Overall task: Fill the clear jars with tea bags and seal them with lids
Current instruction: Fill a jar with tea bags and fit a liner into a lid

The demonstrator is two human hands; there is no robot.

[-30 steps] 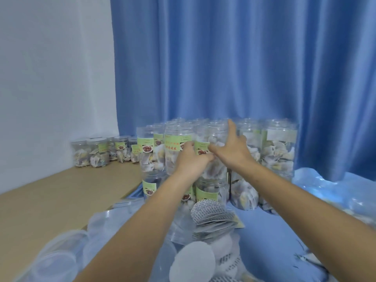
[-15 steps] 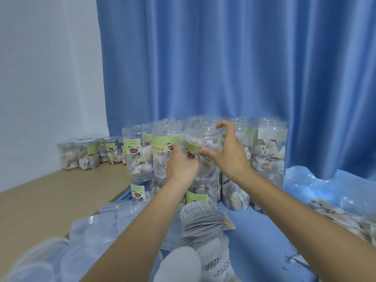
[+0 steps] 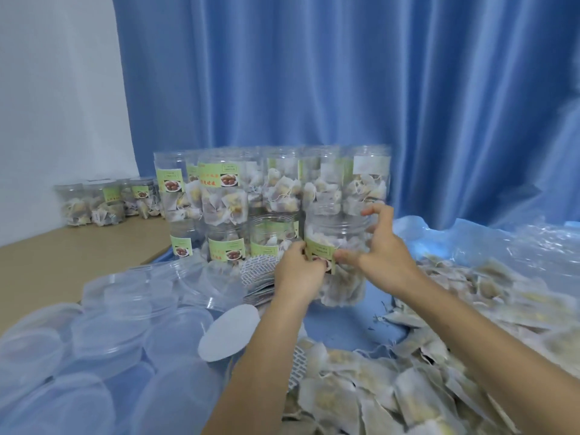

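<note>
A clear jar [image 3: 340, 246] with a green label and tea bags inside stands on the blue cloth in front of the jar stack. My left hand [image 3: 298, 273] grips its left side at the label. My right hand [image 3: 384, 252] holds its right side, thumb on the label and fingers near the rim. Whether a lid is on it I cannot tell. Behind it, filled labelled jars [image 3: 273, 186] are stacked in two tiers. Loose tea bags [image 3: 408, 387] lie heaped at the lower right. Clear plastic lids [image 3: 110, 324] are piled at the lower left.
A white round disc [image 3: 229, 332] lies between the lids and the tea bags, with a stack of patterned discs [image 3: 259, 273] behind it. More filled jars [image 3: 94, 204] stand on the wooden table [image 3: 62, 259] by the white wall. A blue curtain [image 3: 345, 73] hangs behind.
Both hands have come down from the upper tier of the stack and now hold a jar low in front of it. The view has tilted down, showing more lids and tea bags.
</note>
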